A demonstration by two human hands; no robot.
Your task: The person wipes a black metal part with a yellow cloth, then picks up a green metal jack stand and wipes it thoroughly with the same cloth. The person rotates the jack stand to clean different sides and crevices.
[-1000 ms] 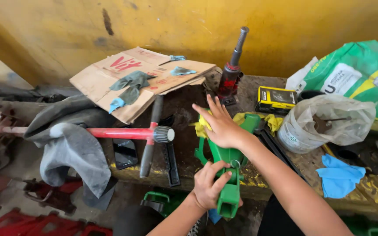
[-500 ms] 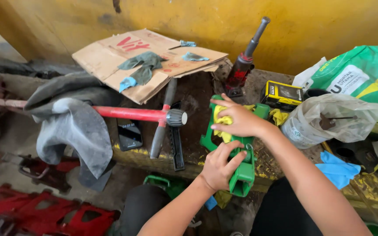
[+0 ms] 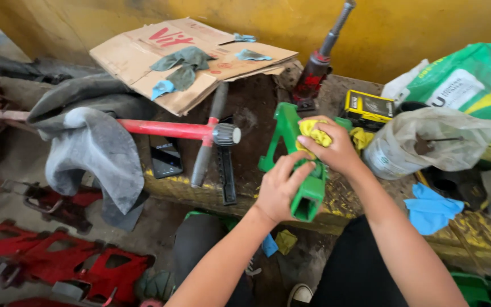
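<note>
Since a second ago, your right hand (image 3: 336, 149) has closed from a flat spread onto a crumpled yellow rag (image 3: 312, 134), pressing it against the glossy green metal jack (image 3: 291, 153) on the worn bench (image 3: 251, 108). Your left hand (image 3: 279, 187) is clamping the jack's near, square end. Left of it is lying a red-handled wrench (image 3: 177, 129).

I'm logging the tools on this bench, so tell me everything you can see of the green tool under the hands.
The green tool is a painted, metal-looking frame with an open hollow square end facing the camera at the bench edge. It lies flat, running from that edge toward the red bottle jack. The left hand grips its near end; the right hand presses a yellow cloth on its middle. Its far part splits into angled arms. The paint looks grimy.
</note>
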